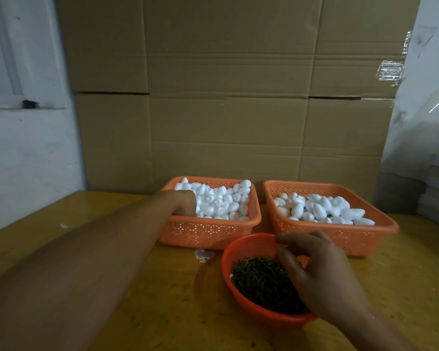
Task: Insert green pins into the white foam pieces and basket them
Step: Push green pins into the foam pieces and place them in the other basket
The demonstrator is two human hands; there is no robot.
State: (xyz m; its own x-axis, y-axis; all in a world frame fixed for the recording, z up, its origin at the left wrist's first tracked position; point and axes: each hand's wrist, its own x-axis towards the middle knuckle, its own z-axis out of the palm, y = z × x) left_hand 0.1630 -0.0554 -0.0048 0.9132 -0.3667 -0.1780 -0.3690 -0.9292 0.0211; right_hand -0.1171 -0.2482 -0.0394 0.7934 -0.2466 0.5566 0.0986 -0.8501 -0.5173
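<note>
White egg-shaped foam pieces (219,201) are heaped in the left orange perforated plastic basket (208,230), which is taken as the landmark; it stands on the yellow-brown wooden table (162,287), with a wall of brown cardboard cartons (226,97) behind it; just to its right, not quite touching, a second orange perforated plastic basket (340,236) is seen, less full, holding more white foam pieces (322,210) with a trace of green among them, so it is judged to be the place for finished ones; in front of the landmark and slightly to its right, a round orange plastic bowl (235,285) is filled with dark green pins (261,282); a small scatter of white foam crumbs (204,255) lies on the table between landmark and bowl.

The left hand (184,202) is plunged into the near left corner of the landmark basket, its fingers buried among the foam pieces; whether one is gripped cannot be told; the right hand (314,269) is held over the bowl, fingers loosely curled and pointed down at the pins, thumb and forefinger near each other; no pin can be made out between them, so its grip cannot be told either.

The step in hand is judged to be the picking up of one foam piece and one pin at once; next, a single pin must be separated from the tangle, both hands brought together in front of the landmark, and the pin pushed straight into the foam before it is dropped into the basket at the right.
</note>
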